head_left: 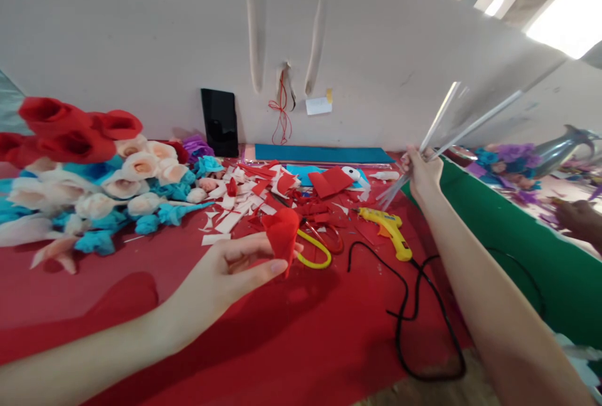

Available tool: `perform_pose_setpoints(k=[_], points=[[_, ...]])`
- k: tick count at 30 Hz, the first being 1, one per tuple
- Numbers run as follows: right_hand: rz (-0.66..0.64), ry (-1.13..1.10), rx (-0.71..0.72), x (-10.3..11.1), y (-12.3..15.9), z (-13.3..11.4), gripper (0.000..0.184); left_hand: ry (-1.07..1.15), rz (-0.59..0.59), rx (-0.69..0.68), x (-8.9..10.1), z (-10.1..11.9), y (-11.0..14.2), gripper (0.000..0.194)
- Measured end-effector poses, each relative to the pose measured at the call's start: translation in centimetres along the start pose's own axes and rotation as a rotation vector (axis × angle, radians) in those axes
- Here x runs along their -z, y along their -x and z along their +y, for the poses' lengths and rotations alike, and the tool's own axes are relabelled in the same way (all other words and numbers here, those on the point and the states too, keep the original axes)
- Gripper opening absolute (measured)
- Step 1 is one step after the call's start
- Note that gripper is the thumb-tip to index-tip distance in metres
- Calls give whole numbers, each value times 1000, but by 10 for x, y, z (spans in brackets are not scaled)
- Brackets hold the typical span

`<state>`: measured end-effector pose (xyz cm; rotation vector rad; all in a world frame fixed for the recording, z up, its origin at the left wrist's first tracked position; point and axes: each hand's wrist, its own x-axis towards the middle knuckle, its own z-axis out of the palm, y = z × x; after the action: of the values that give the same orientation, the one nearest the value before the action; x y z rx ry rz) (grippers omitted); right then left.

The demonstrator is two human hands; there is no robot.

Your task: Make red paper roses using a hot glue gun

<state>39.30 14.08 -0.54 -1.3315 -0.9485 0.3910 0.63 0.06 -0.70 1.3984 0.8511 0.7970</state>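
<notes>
My left hand [235, 271] pinches a small red paper flower [282, 233] above the red table covering [291, 343]. My right hand [423, 170] reaches far forward and is closed round a bunch of clear plastic sticks [451, 127] that slant up to the right. A yellow glue gun [389, 230] with a black cord [414, 318] lies between my arms. Yellow-handled scissors [316, 254] lie just beyond the flower.
A pile of finished red, cream and blue paper flowers [89, 180] fills the left. Red and white paper scraps [249, 196] litter the middle. A green sheet [517, 249] lies right; another person's hand [580, 218] works beyond it. A black phone [219, 122] leans on the wall.
</notes>
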Motion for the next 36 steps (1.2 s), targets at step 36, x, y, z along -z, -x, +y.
perform_pose_setpoints(k=[36], points=[[-1100, 1158, 510, -205, -36, 38, 27, 65, -150, 114, -5, -7, -9, 23]])
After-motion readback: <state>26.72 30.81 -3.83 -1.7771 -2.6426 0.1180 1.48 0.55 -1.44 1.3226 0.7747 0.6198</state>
